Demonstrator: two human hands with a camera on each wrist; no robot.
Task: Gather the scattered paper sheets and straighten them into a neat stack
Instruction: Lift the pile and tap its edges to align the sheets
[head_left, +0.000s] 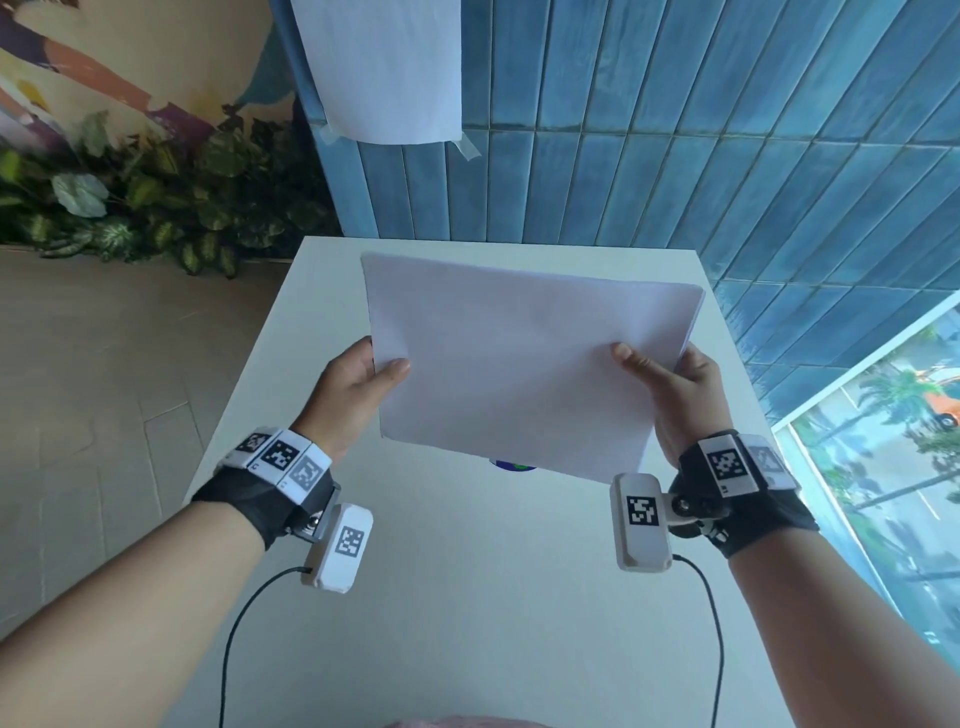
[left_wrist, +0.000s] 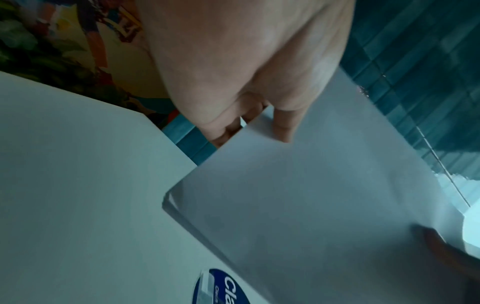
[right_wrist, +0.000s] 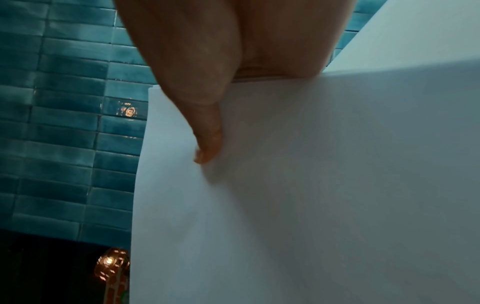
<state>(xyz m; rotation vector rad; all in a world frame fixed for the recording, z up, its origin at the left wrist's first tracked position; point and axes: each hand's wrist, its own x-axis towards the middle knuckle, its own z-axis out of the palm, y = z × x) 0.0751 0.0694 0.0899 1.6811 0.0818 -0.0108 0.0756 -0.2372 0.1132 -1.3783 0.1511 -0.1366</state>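
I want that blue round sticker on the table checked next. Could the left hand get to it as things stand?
Probably not yet. The left hand grips the paper stack, as does the right hand, and the stack hangs over most of the blue sticker. Nothing else blocks it.

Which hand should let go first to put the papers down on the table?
Probably the right hand. The left hand pinches the paper stack over the table middle; the right grips it out near the table's edge.
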